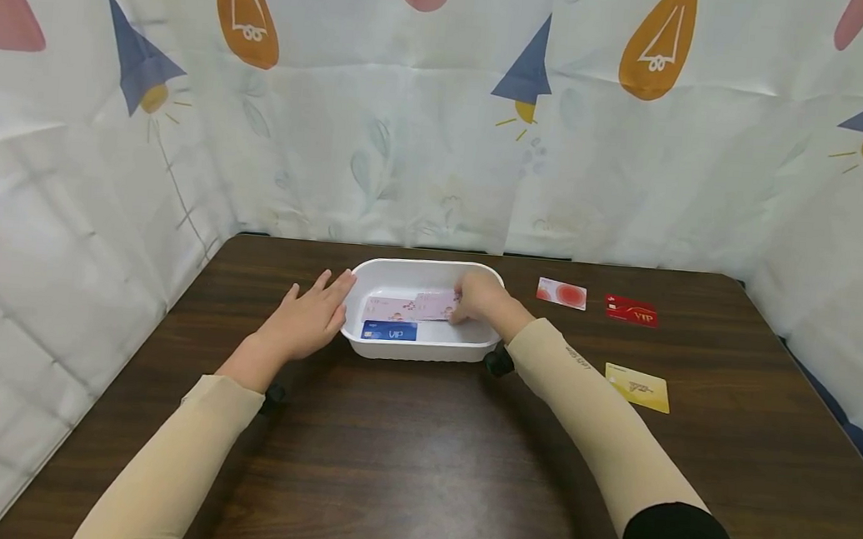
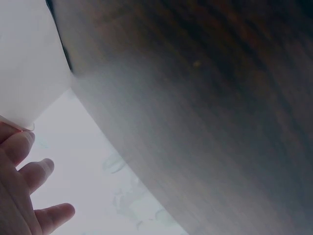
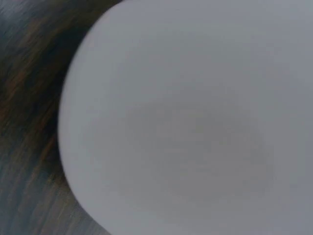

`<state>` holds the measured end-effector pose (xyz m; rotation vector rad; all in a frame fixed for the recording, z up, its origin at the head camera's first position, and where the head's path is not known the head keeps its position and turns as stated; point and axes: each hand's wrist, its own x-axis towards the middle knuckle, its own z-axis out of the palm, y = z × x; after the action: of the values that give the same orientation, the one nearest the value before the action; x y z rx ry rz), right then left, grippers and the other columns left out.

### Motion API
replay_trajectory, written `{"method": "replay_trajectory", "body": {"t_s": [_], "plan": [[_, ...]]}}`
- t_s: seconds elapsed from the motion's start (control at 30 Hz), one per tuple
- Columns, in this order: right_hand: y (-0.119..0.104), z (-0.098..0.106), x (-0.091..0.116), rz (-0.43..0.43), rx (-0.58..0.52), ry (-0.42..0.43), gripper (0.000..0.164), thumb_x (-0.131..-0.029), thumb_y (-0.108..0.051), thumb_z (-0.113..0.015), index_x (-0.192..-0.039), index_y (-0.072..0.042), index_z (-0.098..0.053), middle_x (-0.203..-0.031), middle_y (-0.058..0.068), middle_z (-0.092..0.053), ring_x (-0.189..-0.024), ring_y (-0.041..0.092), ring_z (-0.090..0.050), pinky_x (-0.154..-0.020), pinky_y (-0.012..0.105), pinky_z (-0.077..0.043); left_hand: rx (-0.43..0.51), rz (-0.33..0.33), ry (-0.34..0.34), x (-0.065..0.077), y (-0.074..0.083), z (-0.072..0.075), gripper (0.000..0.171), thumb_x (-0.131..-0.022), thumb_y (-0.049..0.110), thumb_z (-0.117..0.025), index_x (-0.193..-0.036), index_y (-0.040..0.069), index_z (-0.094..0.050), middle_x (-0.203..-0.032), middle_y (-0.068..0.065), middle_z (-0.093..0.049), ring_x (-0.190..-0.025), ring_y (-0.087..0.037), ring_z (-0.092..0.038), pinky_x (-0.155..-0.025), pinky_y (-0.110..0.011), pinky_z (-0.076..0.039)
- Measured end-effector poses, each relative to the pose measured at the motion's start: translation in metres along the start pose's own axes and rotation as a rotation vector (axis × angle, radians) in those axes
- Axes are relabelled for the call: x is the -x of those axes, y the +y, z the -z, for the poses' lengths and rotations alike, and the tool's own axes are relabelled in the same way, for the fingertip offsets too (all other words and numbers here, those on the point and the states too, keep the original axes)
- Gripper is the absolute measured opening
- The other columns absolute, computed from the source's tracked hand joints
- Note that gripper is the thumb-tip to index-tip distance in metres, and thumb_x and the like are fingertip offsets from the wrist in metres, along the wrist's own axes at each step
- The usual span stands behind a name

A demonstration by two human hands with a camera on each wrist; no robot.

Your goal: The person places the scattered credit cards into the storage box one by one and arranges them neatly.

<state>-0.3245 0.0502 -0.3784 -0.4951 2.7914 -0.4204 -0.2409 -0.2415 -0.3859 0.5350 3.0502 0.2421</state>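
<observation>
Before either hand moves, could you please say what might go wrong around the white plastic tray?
The right hand seems to pinch one pale pink rectangular card beside another pale pink rectangular card; moving it might drag its neighbour. The left hand touches the white plastic tray, so a push could slide it. The blue rectangular VIP card lies close by and might be nudged.

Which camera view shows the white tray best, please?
The head view: it shows the white tray nearly whole, partly covered by the right hand. The right wrist view shows just a rounded end, blurred; the left wrist view, only a pale piece at upper left.
</observation>
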Motion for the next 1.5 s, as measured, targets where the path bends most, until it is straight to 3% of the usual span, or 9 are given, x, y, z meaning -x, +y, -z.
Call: {"method": "replay_trajectory", "body": {"t_s": [0.1, 0.2, 0.43, 0.67, 0.97, 1.13, 1.23, 1.5], "plan": [[-0.002, 0.0, 0.003, 0.013, 0.07, 0.003, 0.032, -0.084, -0.025, -0.086, -0.101, -0.001, -0.074, -0.088, 0.007, -0.064, -0.087, 0.023, -0.051, -0.083, 0.036, -0.045, 0.001, 0.001, -0.001, 0.0, 0.001, 0.001, 0.061, -0.109, 0.025, -0.034, -0.164, 0.005, -0.017, -0.168, -0.014, -0.02, -0.154, -0.04, -0.014, -0.114, -0.074, -0.013], [-0.004, 0.002, 0.006, 0.016, 0.102, -0.005, 0.03, -0.085, -0.026, -0.086, -0.097, -0.002, -0.073, -0.084, 0.006, -0.062, -0.086, 0.022, -0.052, -0.082, 0.035, -0.045, 0.0, 0.002, 0.001, 0.0, 0.001, 0.001, 0.061, -0.109, 0.025, -0.034, -0.164, 0.005, -0.017, -0.168, -0.014, -0.02, -0.154, -0.04, -0.014, -0.115, -0.074, -0.012], [-0.005, 0.007, 0.009, 0.025, 0.146, -0.039, 0.028, -0.091, -0.028, -0.08, -0.098, -0.001, -0.074, -0.086, 0.007, -0.066, -0.085, 0.022, -0.054, -0.084, 0.035, -0.047, -0.004, 0.0, 0.01, 0.001, 0.003, 0.004, 0.061, -0.109, 0.026, -0.034, -0.164, 0.005, -0.017, -0.168, -0.014, -0.021, -0.154, -0.041, -0.015, -0.115, -0.074, -0.013], [-0.005, 0.008, 0.011, 0.055, 0.184, -0.051, 0.029, -0.095, -0.024, -0.075, -0.111, 0.0, -0.075, -0.102, 0.011, -0.071, -0.091, 0.023, -0.057, -0.092, 0.037, -0.049, -0.004, -0.007, 0.018, 0.0, 0.004, 0.004, 0.061, -0.109, 0.026, -0.034, -0.164, 0.005, -0.018, -0.168, -0.014, -0.022, -0.154, -0.041, -0.016, -0.114, -0.074, -0.014], [-0.004, 0.007, 0.013, 0.067, 0.183, -0.054, 0.033, -0.096, -0.022, -0.073, -0.121, 0.0, -0.073, -0.118, 0.013, -0.071, -0.105, 0.025, -0.061, -0.102, 0.038, -0.047, -0.003, -0.013, 0.017, -0.002, 0.004, 0.005, 0.061, -0.109, 0.027, -0.034, -0.164, 0.004, -0.019, -0.168, -0.014, -0.022, -0.154, -0.04, -0.017, -0.114, -0.074, -0.015], [-0.004, 0.011, 0.015, 0.059, 0.101, -0.039, 0.044, -0.096, -0.019, -0.073, -0.134, 0.002, -0.065, -0.134, 0.016, -0.064, -0.126, 0.029, -0.056, -0.112, 0.04, -0.04, -0.005, -0.007, 0.01, -0.001, 0.004, 0.004, 0.061, -0.109, 0.027, -0.034, -0.164, 0.004, -0.02, -0.168, -0.014, -0.022, -0.154, -0.04, -0.016, -0.114, -0.074, -0.015], [-0.005, 0.015, 0.019, 0.076, 0.065, -0.006, 0.042, -0.097, -0.015, -0.071, -0.136, 0.0, -0.065, -0.139, 0.015, -0.062, -0.134, 0.03, -0.052, -0.114, 0.042, -0.039, 0.003, 0.005, 0.005, 0.0, 0.003, 0.003, 0.061, -0.109, 0.027, -0.034, -0.164, 0.005, -0.019, -0.168, -0.013, -0.021, -0.154, -0.04, -0.015, -0.115, -0.073, -0.014], [-0.004, 0.033, 0.04, 0.188, 0.025, 0.071, 0.039, -0.099, -0.016, -0.069, -0.135, -0.004, -0.067, -0.123, 0.015, -0.069, -0.116, 0.03, -0.064, -0.099, 0.043, -0.051, 0.008, 0.008, 0.01, 0.004, 0.001, 0.0, 0.061, -0.11, 0.027, -0.034, -0.164, 0.006, -0.019, -0.168, -0.014, -0.021, -0.154, -0.041, -0.015, -0.115, -0.074, -0.013]]}}
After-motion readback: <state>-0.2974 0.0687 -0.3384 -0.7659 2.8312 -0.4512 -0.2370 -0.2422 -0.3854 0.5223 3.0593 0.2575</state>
